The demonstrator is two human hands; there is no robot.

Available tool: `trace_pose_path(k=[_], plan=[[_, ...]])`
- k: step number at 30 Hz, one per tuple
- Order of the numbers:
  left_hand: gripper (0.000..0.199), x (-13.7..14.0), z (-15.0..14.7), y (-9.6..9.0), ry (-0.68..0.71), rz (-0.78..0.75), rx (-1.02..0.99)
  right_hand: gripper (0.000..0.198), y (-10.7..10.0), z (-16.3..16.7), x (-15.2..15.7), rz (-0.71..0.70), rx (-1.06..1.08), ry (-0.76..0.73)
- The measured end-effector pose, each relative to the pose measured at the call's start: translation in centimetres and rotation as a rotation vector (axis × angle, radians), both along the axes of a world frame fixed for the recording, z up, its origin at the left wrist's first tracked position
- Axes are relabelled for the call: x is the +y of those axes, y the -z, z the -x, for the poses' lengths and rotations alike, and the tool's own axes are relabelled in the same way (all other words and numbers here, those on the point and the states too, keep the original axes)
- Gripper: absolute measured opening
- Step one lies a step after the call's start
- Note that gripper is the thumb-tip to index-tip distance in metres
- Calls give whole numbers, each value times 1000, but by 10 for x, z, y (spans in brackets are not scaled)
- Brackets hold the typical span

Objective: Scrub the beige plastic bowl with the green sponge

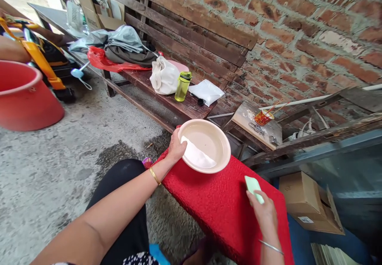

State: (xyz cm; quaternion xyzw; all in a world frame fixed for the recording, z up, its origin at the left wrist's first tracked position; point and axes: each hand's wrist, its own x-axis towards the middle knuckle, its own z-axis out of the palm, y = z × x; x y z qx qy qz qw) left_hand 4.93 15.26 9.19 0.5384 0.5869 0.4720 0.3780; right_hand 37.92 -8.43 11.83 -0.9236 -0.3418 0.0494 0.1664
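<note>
My left hand [176, 145] is closed on the left rim of a beige plastic basin [222, 163], thumb on top. The basin holds clear water and sits at the far end of a table with a red cloth [205, 201]. Inside it, beside my thumb, a bright white patch [197, 156] shows; I cannot tell whether it is cloth or glare. My right hand [264, 211] grips a pale green rectangular bar [253, 188], which looks like soap, over the cloth's right side, apart from the basin.
A wooden bench [143, 82] beyond holds a green bottle [183, 86], a white bag [164, 76] and clothes. A red tub [26, 102] stands left, near another person's arm. Right are a cardboard box [304, 201] and a small board [247, 117] with a red cup.
</note>
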Motion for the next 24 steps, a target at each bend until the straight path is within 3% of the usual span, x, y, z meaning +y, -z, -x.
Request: trace_pose_path(k=[3, 6, 9, 15, 18, 21, 24], plan=[[71, 0, 1, 1, -2, 8, 14, 68, 16, 28, 61, -34, 36, -114], [69, 1, 2, 1, -9, 18, 25, 62, 27, 36, 90, -32, 54, -194], [68, 1, 2, 1, -6, 8, 21, 58, 26, 14, 80, 11, 48, -168], [69, 1, 2, 2, -10, 3, 1, 63, -8, -74, -11, 132, -1, 185], [70, 0, 4, 0, -5, 32, 19, 71, -17, -86, -36, 134, -16, 290], [69, -1, 6, -2, 6, 19, 30, 74, -7, -64, -20, 65, -5, 184], [66, 0, 7, -3, 16, -4, 39, 65, 12, -21, 25, -7, 20, 2]])
